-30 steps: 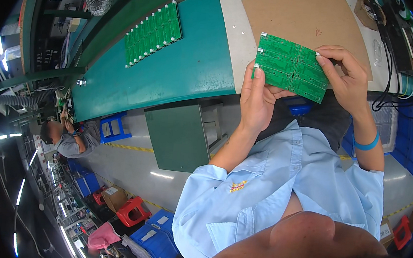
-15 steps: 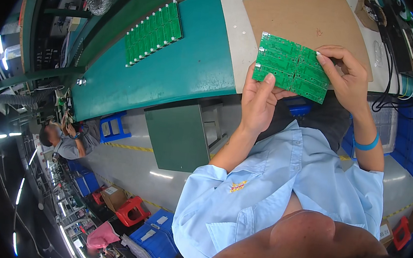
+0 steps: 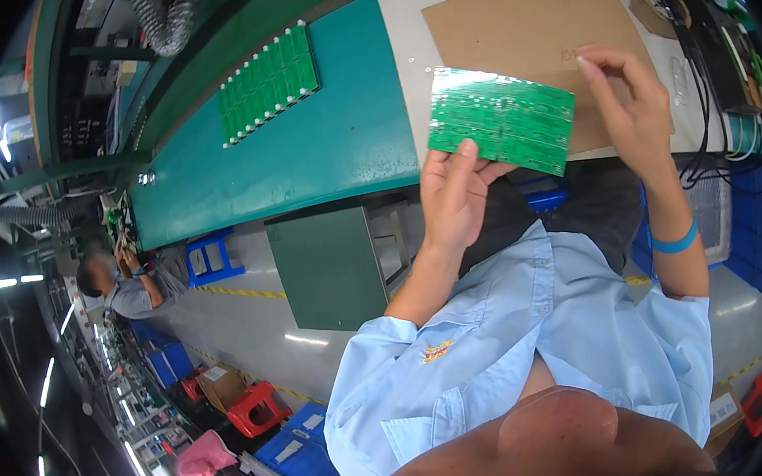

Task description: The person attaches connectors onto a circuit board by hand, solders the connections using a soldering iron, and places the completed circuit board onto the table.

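One green circuit panel [image 3: 522, 123] is held up in the head view, near the front edge of the work table, with glare brightening its upper left part. The left hand [image 3: 453, 199] grips it by its lower edge, thumb on the upper face and fingers underneath. The right hand [image 3: 639, 111] is apart from the panel, up and to its right, above a brown cardboard sheet [image 3: 508, 31]. Its thumb and index fingertips come close together; I cannot tell whether anything small is pinched between them. A blue band [image 3: 676, 238] circles the right wrist.

The cardboard lies on a pale mat [image 3: 402, 22] at the table's right part. Well to the left, a block of green boards [image 3: 272, 79] with white pieces along its edges rests on the teal tabletop [image 3: 344, 144]. Dark cables [image 3: 701, 153] hang at the table's right end. Below the table stands a dark green cabinet [image 3: 324, 269], with a blue stool [image 3: 209, 259] beyond it and, farther left, a seated co-worker in a grey shirt [image 3: 133, 300]. Lower down are a red stool [image 3: 250, 403] and blue bins [image 3: 312, 459].
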### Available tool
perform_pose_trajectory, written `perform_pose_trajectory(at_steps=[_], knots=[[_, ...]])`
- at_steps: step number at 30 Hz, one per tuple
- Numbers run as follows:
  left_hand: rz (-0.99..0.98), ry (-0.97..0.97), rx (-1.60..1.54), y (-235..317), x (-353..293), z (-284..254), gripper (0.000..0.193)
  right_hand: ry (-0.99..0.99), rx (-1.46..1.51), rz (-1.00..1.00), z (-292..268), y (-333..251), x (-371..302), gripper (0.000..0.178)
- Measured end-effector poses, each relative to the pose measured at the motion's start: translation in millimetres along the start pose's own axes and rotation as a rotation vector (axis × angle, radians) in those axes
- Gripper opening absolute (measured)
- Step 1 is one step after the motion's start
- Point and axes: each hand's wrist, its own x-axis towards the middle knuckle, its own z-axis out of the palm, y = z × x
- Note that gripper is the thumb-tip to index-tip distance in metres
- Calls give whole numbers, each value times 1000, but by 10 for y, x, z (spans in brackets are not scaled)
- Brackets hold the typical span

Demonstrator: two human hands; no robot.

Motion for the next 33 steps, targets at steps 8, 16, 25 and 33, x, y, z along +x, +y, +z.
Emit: perform_pose_trajectory(at_steps=[8,16,25,33], knots=[[78,33,-28,139,21,-71,29,-173,-328,-82,-73,338,-68,10],[99,6,-49,158,16,-58,27,-205,-399,-123,-96,375,-82,17],[56,21,-19,156,79,-38,29,-248,209,152,-107,-228,-48,62],[9,-2,-39,187,307,182,27,-356,50,-105,-75,-341,61,93]])
